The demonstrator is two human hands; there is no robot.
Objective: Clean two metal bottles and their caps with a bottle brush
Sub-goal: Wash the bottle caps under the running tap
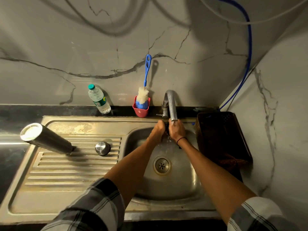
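Hands meet under the curved steel tap [170, 104]: left hand [159, 129] and right hand [177, 130] both clasp a small dark object [166, 128], perhaps a cap. Upturned steel bottle [46, 139] stands far left, nearer the left hand.

steel bottle [47, 140] upside down on drainboard, cap [102, 148] beside it.

The plastic water bottle [99, 99] bears a green label; unreadable.

Dim, warm light falls from above, casting soft cable shadows across the wall [116, 39]. Glare streaks the sink [75, 164] ridges. The wide lens bends straight edges, and corners look slightly soft.
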